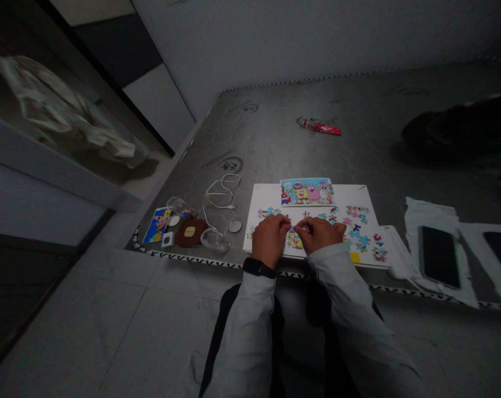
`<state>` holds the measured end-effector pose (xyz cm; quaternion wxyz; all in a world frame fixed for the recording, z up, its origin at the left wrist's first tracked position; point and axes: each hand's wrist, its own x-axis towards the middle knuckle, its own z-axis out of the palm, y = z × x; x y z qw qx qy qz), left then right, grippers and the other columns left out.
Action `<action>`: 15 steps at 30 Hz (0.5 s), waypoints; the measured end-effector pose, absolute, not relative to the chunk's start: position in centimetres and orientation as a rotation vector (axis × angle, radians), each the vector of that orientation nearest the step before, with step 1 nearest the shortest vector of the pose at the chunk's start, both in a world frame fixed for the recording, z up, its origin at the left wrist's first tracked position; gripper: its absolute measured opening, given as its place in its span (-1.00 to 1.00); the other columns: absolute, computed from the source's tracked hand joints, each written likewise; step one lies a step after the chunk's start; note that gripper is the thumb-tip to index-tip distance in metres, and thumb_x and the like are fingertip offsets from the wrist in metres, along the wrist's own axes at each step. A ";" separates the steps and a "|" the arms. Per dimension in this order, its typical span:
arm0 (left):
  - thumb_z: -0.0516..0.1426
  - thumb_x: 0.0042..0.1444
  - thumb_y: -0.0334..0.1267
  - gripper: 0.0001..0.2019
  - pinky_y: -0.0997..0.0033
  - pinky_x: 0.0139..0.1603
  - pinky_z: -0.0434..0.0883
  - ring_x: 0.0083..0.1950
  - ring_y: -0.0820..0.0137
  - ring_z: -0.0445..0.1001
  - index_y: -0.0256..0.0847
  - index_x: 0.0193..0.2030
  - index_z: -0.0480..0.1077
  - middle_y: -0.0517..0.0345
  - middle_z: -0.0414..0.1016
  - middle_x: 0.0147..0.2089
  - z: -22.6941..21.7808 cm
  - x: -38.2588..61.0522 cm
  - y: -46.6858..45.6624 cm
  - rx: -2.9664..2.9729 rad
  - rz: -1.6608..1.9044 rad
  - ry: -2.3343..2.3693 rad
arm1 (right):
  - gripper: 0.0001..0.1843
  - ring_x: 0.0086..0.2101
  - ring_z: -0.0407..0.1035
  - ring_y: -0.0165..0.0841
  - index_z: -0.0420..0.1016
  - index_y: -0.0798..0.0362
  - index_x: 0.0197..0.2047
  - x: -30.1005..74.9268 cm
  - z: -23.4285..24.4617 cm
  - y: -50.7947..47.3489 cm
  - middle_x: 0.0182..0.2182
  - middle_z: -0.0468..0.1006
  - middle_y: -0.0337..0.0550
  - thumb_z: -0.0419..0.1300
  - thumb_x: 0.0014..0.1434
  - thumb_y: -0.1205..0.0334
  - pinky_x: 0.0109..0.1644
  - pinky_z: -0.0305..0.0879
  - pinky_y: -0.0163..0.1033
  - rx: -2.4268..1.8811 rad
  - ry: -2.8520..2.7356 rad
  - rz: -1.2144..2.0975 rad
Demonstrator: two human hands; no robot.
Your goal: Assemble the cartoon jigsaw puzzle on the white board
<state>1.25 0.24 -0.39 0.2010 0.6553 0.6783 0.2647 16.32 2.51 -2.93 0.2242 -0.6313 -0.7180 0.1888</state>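
Over a white board [267, 194], my left hand [270, 237] and my right hand [321, 235] come together, fingertips nearly touching. Both are closed in a pinch; whatever small thing lies between the fingers is too small and dim to make out. Just beneath the fingertips lies a yellow cartoon part of a jigsaw puzzle [294, 239], partly covered by my hands. Loose and joined jigsaw pieces [358, 239] spread over the board's right side, with a few more pieces [269, 211] at the left. A colourful picture card [307, 192] lies along the board's back edge.
Left of the board are a white cable [206, 213], a brown round object [190, 232], a clear plastic cup [215, 241] and a cartoon card [157, 225]. A dark phone [439, 257] lies at the right. A red packet [327, 129] sits farther back on the grey tabletop [267, 149].
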 end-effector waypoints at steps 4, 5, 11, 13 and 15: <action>0.19 0.22 -0.31 -0.91 0.35 -0.06 0.41 -0.13 0.31 0.55 -0.12 -0.17 0.53 0.12 0.61 -0.16 -0.3 1.2 0.2 1.832 0.747 1.898 | -0.75 -0.23 0.37 -0.20 0.59 -0.07 -0.31 16.6 -3.1 2.7 -0.39 0.57 -0.20 0.15 0.20 0.01 -0.10 -0.15 -0.07 -1.711 -1.998 0.494; 0.19 0.22 -0.31 -0.91 0.35 -0.06 0.40 -0.12 0.31 0.55 -0.12 -0.18 0.53 0.12 0.61 -0.16 -0.3 1.2 0.2 1.833 0.750 1.900 | -0.75 -0.23 0.38 -0.20 0.59 -0.08 -0.31 16.7 -3.0 2.7 -0.39 0.57 -0.20 0.15 0.20 -0.01 -0.10 -0.14 -0.07 -1.692 -2.005 0.496; 0.15 0.24 -0.32 -0.89 0.37 -0.01 0.39 -0.10 0.32 0.54 -0.11 -0.17 0.52 0.14 0.61 -0.14 -0.2 0.6 0.3 1.827 0.792 1.942 | -0.69 -0.31 0.38 -0.26 0.57 -0.11 -0.33 17.5 -2.0 2.5 -0.47 0.52 -0.31 0.26 0.08 -0.17 -0.11 -0.15 -0.09 -1.639 -2.064 0.473; 0.15 0.24 -0.31 -0.89 0.37 -0.01 0.38 -0.10 0.33 0.54 -0.12 -0.17 0.52 0.13 0.60 -0.14 -0.3 0.3 0.3 1.808 0.813 1.977 | -0.68 -0.32 0.38 -0.27 0.57 -0.11 -0.35 17.6 -2.0 2.7 -0.47 0.52 -0.32 0.29 0.05 -0.19 -0.11 -0.15 -0.08 -1.666 -2.091 0.469; 0.14 0.25 -0.31 -0.89 0.37 -0.01 0.38 -0.10 0.32 0.54 -0.13 -0.17 0.52 0.12 0.60 -0.14 -0.4 -0.3 0.2 1.778 0.836 2.025 | -0.68 -0.31 0.38 -0.26 0.60 -0.13 -0.34 17.7 -2.3 3.0 -0.47 0.52 -0.31 0.32 0.02 -0.19 -0.11 -0.14 -0.07 -1.702 -2.110 0.478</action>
